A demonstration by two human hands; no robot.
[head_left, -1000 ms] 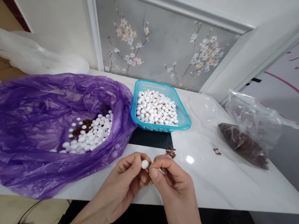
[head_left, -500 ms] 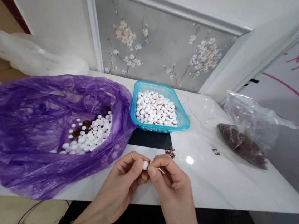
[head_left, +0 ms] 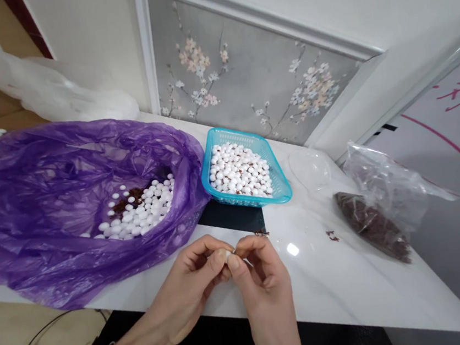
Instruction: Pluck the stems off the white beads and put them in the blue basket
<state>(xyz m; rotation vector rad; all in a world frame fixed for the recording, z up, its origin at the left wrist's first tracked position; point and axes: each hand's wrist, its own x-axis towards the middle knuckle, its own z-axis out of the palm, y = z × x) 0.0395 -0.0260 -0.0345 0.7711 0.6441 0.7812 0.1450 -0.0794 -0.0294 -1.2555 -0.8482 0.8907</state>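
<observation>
Over the front of the white table, my left hand (head_left: 199,270) pinches a small white ball (head_left: 227,254) between thumb and fingers. My right hand (head_left: 265,287) meets it from the other side, its thumb and index finger closed against the ball. Both thumbs cover most of the ball, and anything small in my right fingertips is hidden. Just beyond my fingers lies a little heap of brown bits (head_left: 262,233). Behind that stands a blue plastic basket (head_left: 239,198) full of white balls with brown bits among them.
An open purple plastic bag (head_left: 49,187) on the left holds white balls and brown bits. To the right lie a few stray bits (head_left: 332,235) and a clear bag of brown bits (head_left: 369,228). A framed flower picture (head_left: 243,71) leans behind; a whiteboard (head_left: 454,169) stands at right.
My fingertips have drawn closer together, and the thumbs now cover more of the white ball. The view has shifted slightly.
</observation>
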